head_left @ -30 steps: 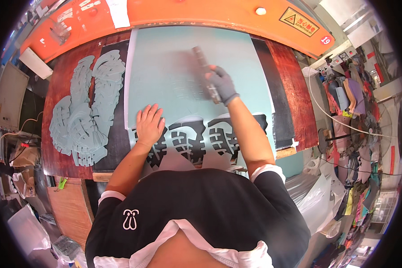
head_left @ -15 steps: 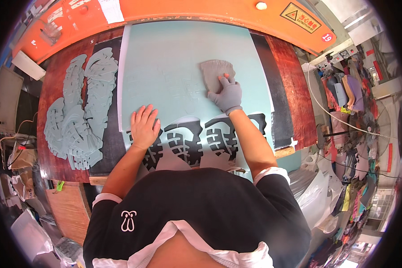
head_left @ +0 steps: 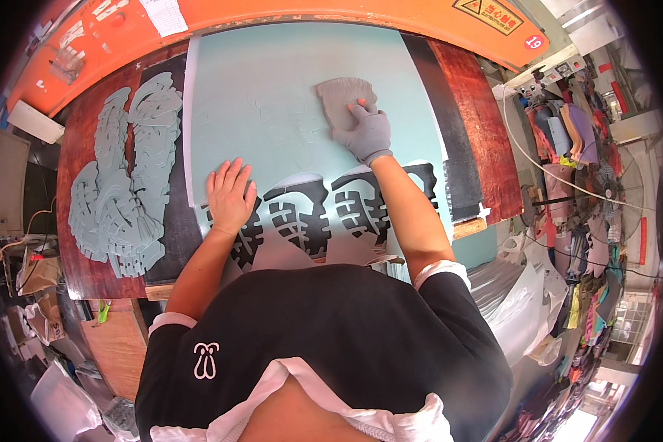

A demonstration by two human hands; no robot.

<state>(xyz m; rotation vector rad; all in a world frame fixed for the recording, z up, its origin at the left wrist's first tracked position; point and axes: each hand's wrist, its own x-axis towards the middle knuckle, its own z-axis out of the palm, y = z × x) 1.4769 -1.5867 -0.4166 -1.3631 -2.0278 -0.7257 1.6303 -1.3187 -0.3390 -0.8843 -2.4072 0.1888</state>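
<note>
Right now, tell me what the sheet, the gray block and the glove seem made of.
Sheet: probably foam or synthetic leather, smooth with a soft sheen, its face showing faint pressed lines.
Gray block: matte with an uneven edge, perhaps rubber or foam, uncertain.
Glove: likely knitted fabric, dull gray, fitting closely.

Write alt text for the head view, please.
A grey-gloved right hand holds a flat grey block over a pale green sheet, on which the bare left hand rests. Pale green cut pieces lie piled to the left.
</note>
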